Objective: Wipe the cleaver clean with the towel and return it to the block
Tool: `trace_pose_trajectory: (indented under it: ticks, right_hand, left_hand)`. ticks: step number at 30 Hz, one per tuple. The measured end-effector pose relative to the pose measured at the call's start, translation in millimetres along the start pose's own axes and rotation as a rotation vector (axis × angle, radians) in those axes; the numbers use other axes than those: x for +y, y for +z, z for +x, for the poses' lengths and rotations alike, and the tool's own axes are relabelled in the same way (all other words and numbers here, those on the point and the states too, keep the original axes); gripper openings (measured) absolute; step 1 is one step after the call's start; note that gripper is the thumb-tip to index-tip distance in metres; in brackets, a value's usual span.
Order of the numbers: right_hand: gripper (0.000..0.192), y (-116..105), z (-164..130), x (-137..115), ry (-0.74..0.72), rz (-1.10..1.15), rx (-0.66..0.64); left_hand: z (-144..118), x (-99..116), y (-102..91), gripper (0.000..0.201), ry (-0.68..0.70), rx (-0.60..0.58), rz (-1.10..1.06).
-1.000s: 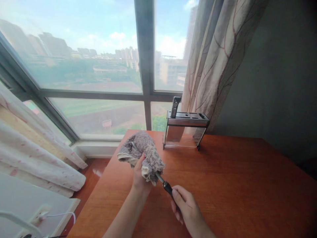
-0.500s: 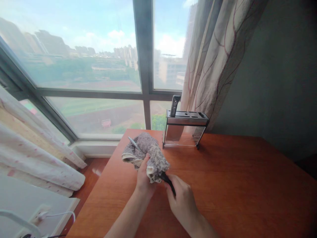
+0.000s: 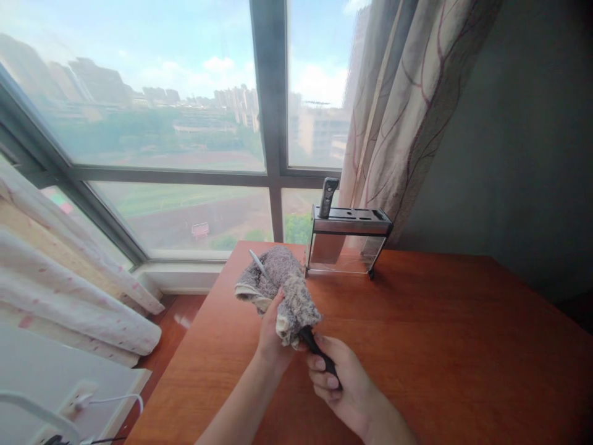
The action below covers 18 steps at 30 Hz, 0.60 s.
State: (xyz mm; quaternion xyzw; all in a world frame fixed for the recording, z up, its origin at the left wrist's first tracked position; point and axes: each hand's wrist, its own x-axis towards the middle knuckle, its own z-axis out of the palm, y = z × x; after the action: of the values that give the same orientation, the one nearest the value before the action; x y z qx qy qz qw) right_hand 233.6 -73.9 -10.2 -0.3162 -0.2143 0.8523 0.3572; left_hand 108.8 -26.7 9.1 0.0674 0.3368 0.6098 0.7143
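Observation:
My left hand [image 3: 274, 337] is closed around a fuzzy grey cloth [image 3: 278, 266] with pale edging, its thumb lying on top. Wrapped in that cloth is a knife [image 3: 319, 357], whose black handle sticks out at the lower right and whose silver tip shows at the upper left. Most of the blade is hidden by the cloth. The fingers of my right hand [image 3: 343, 380] curl around the black handle. Both hands are above the brown table.
A clear-sided knife block [image 3: 352, 222] with a slotted top stands at the back of the wooden table [image 3: 440, 346]. One black-handled knife [image 3: 328, 198] is in its left slot. Behind are a window and a patterned curtain [image 3: 398, 105]. A socket with a white cable is at lower left.
My right hand has turned on the handle, so its curled fingers now show. Cloth and knife have shifted slightly to the right, and the handle end now points further down.

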Motion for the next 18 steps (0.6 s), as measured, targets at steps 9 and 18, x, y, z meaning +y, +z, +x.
trace_pose_trajectory:
  ticks: [9,18]
  right_hand:
    - [0.027,1,7,8,-0.81,-1.537,0.474]
    - [0.031,4,5,-8,-0.1,-0.293,0.125]
  left_hand:
    - [4,-9,0.9,0.016,0.099,0.055,-0.043]
    - [4,-11,0.9,0.024,0.091,0.042,0.031]
